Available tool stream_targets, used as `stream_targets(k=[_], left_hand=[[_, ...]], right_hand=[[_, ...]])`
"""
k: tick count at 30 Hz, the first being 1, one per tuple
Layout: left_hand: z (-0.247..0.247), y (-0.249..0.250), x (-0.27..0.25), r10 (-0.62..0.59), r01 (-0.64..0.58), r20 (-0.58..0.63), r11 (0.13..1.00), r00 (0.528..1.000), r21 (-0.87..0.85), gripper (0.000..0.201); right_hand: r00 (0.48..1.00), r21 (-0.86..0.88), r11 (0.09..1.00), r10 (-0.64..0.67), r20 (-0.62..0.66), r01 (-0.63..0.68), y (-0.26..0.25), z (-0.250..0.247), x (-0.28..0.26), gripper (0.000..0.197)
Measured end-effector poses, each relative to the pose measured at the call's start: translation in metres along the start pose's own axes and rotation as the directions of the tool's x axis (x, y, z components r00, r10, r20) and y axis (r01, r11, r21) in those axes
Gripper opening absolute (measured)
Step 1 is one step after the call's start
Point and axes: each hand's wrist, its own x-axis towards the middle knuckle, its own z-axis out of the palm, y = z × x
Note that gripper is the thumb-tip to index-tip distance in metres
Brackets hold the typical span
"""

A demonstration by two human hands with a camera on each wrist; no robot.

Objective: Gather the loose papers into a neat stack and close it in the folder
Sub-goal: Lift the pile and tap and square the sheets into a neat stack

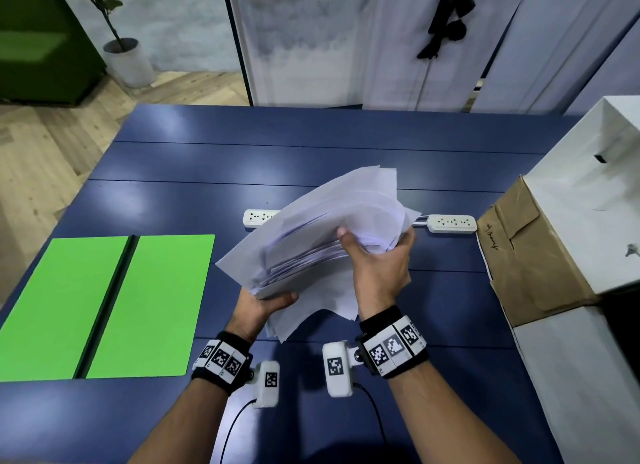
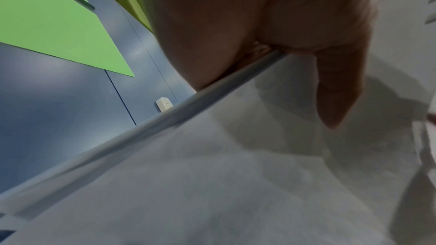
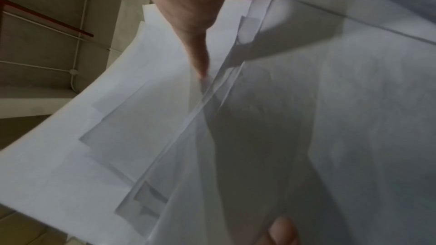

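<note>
A dark blue table (image 1: pixel 311 158) fills the view, with a wooden floor and a potted plant (image 1: pixel 121 47) beyond its far left corner and white panels behind. Above the middle of the table a person holds a thick, untidy bundle of white papers (image 1: pixel 322 228), its sheets fanned and skewed with corners poking out in several directions. The left hand (image 1: pixel 266 304) cups the bundle's near lower edge from underneath, thumb curled over the top sheet. The right hand (image 1: pixel 377 266) grasps the bundle's right side, thumb on top and fingers wrapped beneath. To the left of the left-hand grip a green folder (image 1: pixel 104 307) lies open and flat on the table, well apart from the papers. Beyond the grips, two white power strips (image 1: pixel 450 222) sit on the table, partly hidden by the sheets. The bundle looks light but floppy and slippery; loose sheets could slide out, so holding it at two opposite edges and tapping one edge on the table would probably square it best.
</note>
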Motion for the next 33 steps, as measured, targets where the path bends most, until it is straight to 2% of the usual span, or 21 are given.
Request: stream_targets(k=[2,4,6,10,16,18,20,22,24,28,30,33], left_hand=[[-0.003,-0.002,0.0,0.0,0.0,0.0,1.0,1.0,0.001,0.048],[-0.005,-0.002,-0.001,-0.015,0.015,-0.008,1.0,1.0,0.008,0.047],[-0.007,-0.004,-0.002,-0.031,0.032,-0.016,0.999,0.999,0.009,0.046],[-0.009,-0.006,-0.001,-0.077,0.078,-0.049,0.997,0.996,0.008,0.038],[-0.007,0.0,0.002,-0.013,0.013,-0.056,1.0,0.998,0.004,0.053],[-0.009,-0.003,0.003,-0.006,0.006,-0.044,1.0,0.999,0.009,0.054],[-0.006,0.001,0.001,-0.022,0.022,-0.036,1.0,0.999,0.015,0.052],[-0.003,0.003,0.001,-0.026,0.027,-0.028,1.0,0.999,0.009,0.05],[0.0,0.004,0.001,-0.03,0.03,-0.016,1.0,0.999,0.0,0.05],[0.0,0.004,0.001,-0.045,0.045,-0.024,0.999,0.999,-0.004,0.05],[-0.002,0.002,0.001,-0.035,0.034,-0.042,0.999,0.999,-0.011,0.047],[-0.005,-0.001,0.004,-0.029,0.027,-0.071,0.999,0.997,-0.027,0.044]], right_hand=[[0.999,0.079,0.996,0.036,0.006,-0.036,-0.003,-0.004,0.0,0.078],[0.998,0.205,0.977,0.054,0.034,-0.059,-0.009,-0.009,0.001,0.045],[0.998,0.34,0.939,0.041,0.047,-0.054,-0.014,-0.013,0.003,0.029],[0.997,0.476,0.878,0.016,0.078,-0.051,-0.011,-0.014,0.011,0.035],[0.992,0.471,0.881,-0.01,0.125,-0.05,-0.001,-0.014,0.014,0.038],[0.99,0.465,0.885,-0.039,0.135,-0.028,0.0,-0.013,0.012,0.044],[0.994,0.392,0.92,-0.049,0.099,0.007,0.0,-0.011,0.011,0.061],[0.997,0.19,0.98,-0.07,0.032,0.063,0.001,-0.01,0.009,0.074],[0.997,0.016,0.997,-0.076,0.005,0.076,0.001,-0.01,0.007,0.084],[0.992,-0.011,0.992,-0.122,0.016,0.122,0.01,-0.005,0.008,0.096],[0.989,0.084,0.987,-0.14,0.054,0.135,0.014,-0.005,0.01,0.088],[0.972,0.355,0.927,-0.184,0.145,0.123,0.019,-0.011,0.018,0.053]])
